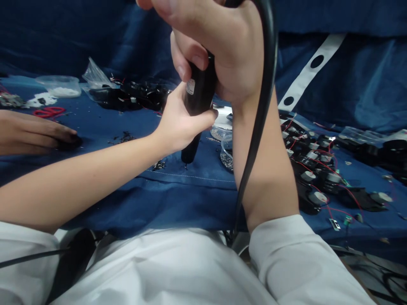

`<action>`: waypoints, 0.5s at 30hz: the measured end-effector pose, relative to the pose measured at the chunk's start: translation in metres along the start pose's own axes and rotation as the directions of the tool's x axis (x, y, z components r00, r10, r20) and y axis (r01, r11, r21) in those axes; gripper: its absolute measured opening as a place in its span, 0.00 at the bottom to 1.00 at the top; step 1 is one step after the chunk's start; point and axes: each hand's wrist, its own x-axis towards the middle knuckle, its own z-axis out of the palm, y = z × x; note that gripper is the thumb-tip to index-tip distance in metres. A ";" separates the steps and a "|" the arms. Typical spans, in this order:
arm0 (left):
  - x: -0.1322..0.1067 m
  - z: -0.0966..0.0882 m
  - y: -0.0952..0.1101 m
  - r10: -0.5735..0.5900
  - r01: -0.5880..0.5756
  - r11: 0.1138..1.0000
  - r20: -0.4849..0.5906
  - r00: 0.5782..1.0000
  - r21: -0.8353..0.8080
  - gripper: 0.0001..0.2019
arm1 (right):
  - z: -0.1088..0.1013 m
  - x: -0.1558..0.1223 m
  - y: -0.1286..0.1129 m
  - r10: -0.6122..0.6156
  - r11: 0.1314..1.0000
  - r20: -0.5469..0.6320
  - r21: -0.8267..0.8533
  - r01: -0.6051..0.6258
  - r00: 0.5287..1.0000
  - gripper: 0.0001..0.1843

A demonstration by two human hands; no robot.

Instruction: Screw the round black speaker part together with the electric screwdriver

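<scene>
**A:** We're over a wide blue-clothed tabletop (pixel 197 199), folks, with a blue backdrop behind it and a white strap (pixel 310 72) running up the backdrop. On the right we've got a big spread of black parts with red wires (pixel 314 169), and a second dark heap (pixel 133 95) sits at the back beside a plastic bag (pixel 95 76).

**B:** And we can see a co-worker's hand (pixel 34 135) resting at the left edge, well apart from the action, near red-handled scissors (pixel 49 112) and a clear tub (pixel 59 87) with something white inside.

**A:** Center stage, both hands are together on a black electric screwdriver (pixel 199 91)! The right hand (pixel 222 46) is clamped around its body from above, while the left hand (pixel 181 120) wraps its fingers across the lower barrel.

**B:** We've got the driver upright, tilted slightly, with its tip (pixel 185 163) low over the cloth. What's under the tip, we can't tell. A black cord (pixel 269 72) runs down along the right forearm.

**A:** There's open cloth around the tip, and a clear bowl of small screws (pixel 226 154) sits just to the right, partly behind that forearm. Small black bits (pixel 159 165) lie scattered just beside the tip.
</scene>
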 end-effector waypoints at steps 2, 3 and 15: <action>0.000 0.000 0.000 -0.003 0.003 1.000 0.004 1.000 -0.016 0.15 | 0.005 -0.008 -0.001 -0.158 0.980 -0.139 0.097 0.172 0.978 0.16; 0.000 0.001 -0.001 -0.003 0.003 1.000 0.007 1.000 -0.023 0.15 | 0.008 -0.011 -0.001 -0.199 0.966 -0.177 0.132 0.223 0.964 0.14; 0.001 0.001 -0.001 -0.013 0.013 0.999 0.012 1.000 -0.038 0.15 | -0.009 -0.005 0.012 -0.016 0.998 0.121 0.068 0.008 0.993 0.26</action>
